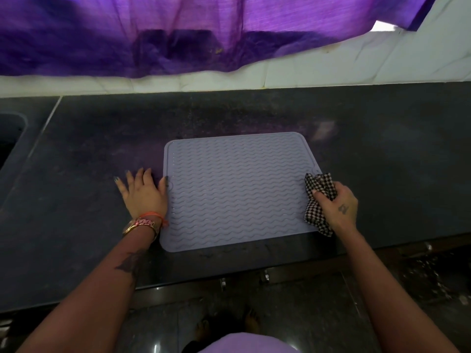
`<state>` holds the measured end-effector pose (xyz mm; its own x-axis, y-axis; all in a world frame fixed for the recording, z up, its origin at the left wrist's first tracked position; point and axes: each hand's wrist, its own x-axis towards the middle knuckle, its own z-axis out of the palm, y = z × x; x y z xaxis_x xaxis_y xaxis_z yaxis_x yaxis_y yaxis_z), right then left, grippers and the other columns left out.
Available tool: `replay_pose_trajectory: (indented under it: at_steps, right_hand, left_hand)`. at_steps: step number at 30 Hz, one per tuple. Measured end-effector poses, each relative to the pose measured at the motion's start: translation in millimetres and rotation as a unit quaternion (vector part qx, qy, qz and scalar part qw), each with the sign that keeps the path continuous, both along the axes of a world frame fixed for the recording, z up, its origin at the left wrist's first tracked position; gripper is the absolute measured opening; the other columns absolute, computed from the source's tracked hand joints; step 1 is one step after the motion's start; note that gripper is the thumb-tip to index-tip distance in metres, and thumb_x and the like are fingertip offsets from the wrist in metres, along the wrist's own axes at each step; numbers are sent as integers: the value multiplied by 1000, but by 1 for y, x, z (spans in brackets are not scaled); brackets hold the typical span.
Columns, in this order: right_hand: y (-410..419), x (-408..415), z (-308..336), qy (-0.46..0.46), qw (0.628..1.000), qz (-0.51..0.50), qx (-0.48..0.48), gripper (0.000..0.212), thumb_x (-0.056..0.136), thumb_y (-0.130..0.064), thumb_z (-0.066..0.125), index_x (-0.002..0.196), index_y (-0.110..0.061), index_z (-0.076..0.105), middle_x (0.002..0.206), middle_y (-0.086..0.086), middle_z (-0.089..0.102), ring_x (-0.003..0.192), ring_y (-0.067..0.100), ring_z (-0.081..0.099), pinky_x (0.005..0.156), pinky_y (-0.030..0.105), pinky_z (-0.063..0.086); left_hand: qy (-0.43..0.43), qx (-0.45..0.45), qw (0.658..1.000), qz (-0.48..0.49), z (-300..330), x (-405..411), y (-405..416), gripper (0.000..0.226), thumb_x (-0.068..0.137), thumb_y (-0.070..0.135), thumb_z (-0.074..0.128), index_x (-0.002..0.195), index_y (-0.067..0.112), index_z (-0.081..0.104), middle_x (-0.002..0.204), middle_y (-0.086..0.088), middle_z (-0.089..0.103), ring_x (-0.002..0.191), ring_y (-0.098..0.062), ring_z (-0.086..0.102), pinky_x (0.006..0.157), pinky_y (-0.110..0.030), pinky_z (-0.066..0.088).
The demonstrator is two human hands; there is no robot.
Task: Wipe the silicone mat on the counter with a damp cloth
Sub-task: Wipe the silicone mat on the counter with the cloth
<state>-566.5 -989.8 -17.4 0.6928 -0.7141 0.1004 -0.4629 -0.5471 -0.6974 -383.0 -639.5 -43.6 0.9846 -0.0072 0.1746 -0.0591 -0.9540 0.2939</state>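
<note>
A pale grey-lilac silicone mat (237,192) with wavy ridges lies flat on the dark stone counter (395,161), near its front edge. My right hand (336,205) grips a bunched black-and-white checked cloth (317,197) that rests on the mat's right edge. My left hand (144,191) lies flat on the counter just left of the mat, fingers spread, with the thumb tip touching the mat's left border.
A sink cut-out (10,138) sits at the counter's far left. A purple curtain (178,34) hangs over the white tiled wall behind. Below the counter's front edge are the dark floor and my feet (226,324).
</note>
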Motion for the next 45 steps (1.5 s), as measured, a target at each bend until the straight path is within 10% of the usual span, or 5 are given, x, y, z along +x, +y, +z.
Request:
replay_pose_trajectory:
  at_steps: [34, 45]
  right_hand:
    - [-48, 7, 4, -56, 994, -67, 67, 26, 79, -25, 71, 96, -7, 65, 95, 14, 67, 89, 28, 60, 79, 34, 45]
    - [-24, 62, 18, -101, 976, -30, 192, 17, 77, -32, 70, 89, -29, 60, 89, 0, 64, 84, 19, 58, 78, 28, 43]
  left_hand:
    - [30, 37, 999, 5, 16, -5, -3, 53, 96, 40, 37, 134, 4, 45, 144, -17, 42, 141, -36, 21, 117, -51, -4]
    - [22, -126, 992, -22, 26, -19, 1, 48, 96, 31, 43, 139, 10, 40, 150, -9, 34, 143, -28, 19, 118, -43, 13]
